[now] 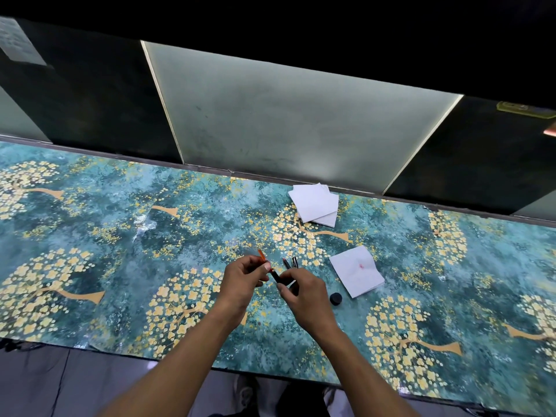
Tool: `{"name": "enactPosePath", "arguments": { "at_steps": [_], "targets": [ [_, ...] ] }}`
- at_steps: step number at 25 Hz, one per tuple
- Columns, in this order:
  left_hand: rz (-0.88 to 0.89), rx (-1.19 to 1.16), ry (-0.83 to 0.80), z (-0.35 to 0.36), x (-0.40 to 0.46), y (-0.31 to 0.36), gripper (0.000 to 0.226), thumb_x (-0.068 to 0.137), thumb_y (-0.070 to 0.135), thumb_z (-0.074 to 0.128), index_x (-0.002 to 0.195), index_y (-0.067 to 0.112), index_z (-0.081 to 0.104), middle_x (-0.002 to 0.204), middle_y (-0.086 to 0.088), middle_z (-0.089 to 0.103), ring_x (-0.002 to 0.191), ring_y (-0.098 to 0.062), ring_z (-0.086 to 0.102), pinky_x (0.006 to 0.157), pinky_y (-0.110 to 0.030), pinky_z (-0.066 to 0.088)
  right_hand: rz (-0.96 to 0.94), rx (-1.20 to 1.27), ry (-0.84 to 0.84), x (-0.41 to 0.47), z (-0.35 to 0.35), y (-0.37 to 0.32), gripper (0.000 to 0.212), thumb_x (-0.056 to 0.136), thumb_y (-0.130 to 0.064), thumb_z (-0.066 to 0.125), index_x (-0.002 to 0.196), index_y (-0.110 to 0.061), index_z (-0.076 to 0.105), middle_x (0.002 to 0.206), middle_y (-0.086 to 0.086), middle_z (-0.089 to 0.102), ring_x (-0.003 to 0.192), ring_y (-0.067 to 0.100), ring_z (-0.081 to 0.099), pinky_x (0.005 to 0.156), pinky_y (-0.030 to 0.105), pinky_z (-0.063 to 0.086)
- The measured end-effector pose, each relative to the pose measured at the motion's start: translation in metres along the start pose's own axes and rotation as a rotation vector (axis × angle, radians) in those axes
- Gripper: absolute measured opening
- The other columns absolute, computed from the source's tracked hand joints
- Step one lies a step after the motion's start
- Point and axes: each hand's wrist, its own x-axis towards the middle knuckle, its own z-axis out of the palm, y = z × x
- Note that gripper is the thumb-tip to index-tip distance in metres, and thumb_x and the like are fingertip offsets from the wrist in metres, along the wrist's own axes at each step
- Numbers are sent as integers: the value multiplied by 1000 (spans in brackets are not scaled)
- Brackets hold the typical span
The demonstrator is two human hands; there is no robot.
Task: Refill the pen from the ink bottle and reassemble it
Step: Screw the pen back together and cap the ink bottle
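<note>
My left hand [245, 276] pinches a thin orange pen part [261, 256] that sticks up past the fingers. My right hand [301, 291] grips a dark pen section [274, 275], whose end meets the orange part between the two hands. Behind my right hand a dark pen piece with a clip [294, 262] and a thin reddish piece [285, 262] lie on the table. A small black round cap [335, 298] sits to the right of my right hand. The ink bottle itself is not visible.
The table [120, 242] has a teal cover with gold flower trees. A white tissue with a red ink spot [356, 270] lies right of the hands, and a stack of white tissues [316, 204] lies near the back edge. Dark panels rise behind the table.
</note>
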Motion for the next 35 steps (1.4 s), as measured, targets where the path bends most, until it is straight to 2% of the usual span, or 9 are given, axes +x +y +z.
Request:
{"name": "enactPosePath", "arguments": {
  "at_steps": [8,16,19,22,27,29,32,33,35],
  "targets": [
    [34,60,-171,0,-5,-2,13,83,11,76,96,12,74,90,-8,75,82,-13,68,71,-26,51,24,212,78,-1,-2,-4,6,88,-17,76,93,-17,73,83,-7,72,74,3,69,64,11,50],
    [-1,-71,-52,-10,-14,-7,15,84,1,72,99,0,72,96,-11,77,92,-15,72,73,-18,53,97,207,61,17,-13,-1,10,88,-16,77,97,-20,74,80,-9,73,70,2,70,65,14,51],
    [-42,-113,-32,-24,-18,-12,15,86,3,71,101,1,71,97,-14,77,95,-24,72,82,-31,55,184,80,73,55,-27,11,5,89,-19,76,93,-18,74,83,-5,73,76,12,67,71,26,51],
    [-98,-199,-25,-35,-24,-17,16,90,5,67,105,3,72,95,-15,75,87,-28,71,81,-39,53,200,-84,-62,91,-27,20,8,89,-23,75,89,-15,73,86,-1,71,83,18,65,74,30,47],
    [-198,-380,-56,-45,-32,-20,20,95,6,58,109,0,72,89,-10,67,74,-20,61,69,-33,49,194,-468,-371,120,4,16,28,88,-30,72,74,-7,68,72,10,69,73,29,69,66,40,57],
    [-214,-413,-54,-46,-32,-20,21,95,4,57,110,-2,71,89,-10,66,73,-18,60,69,-31,49,191,-611,-399,120,13,13,23,88,-30,69,78,-10,63,78,8,65,84,31,70,64,34,50],
    [-224,-458,-45,-47,-29,-19,22,95,1,56,110,-2,72,93,-11,67,75,-19,61,73,-31,52,187,-723,-392,116,21,8,14,92,-21,62,103,-12,64,104,10,68,97,31,67,69,33,44],
    [-228,-470,-44,-47,-28,-18,23,95,0,55,111,-2,71,94,-12,67,75,-19,62,73,-30,52,183,-738,-386,116,22,8,12,93,-20,62,103,-13,64,105,10,68,95,31,67,69,34,43],
    [-235,-487,-46,-46,-26,-16,24,95,-2,55,114,-4,69,95,-13,67,76,-19,62,73,-29,53,216,-695,-346,116,21,10,10,91,-25,65,85,-18,59,91,8,66,80,29,63,68,34,46]
  ]
}}
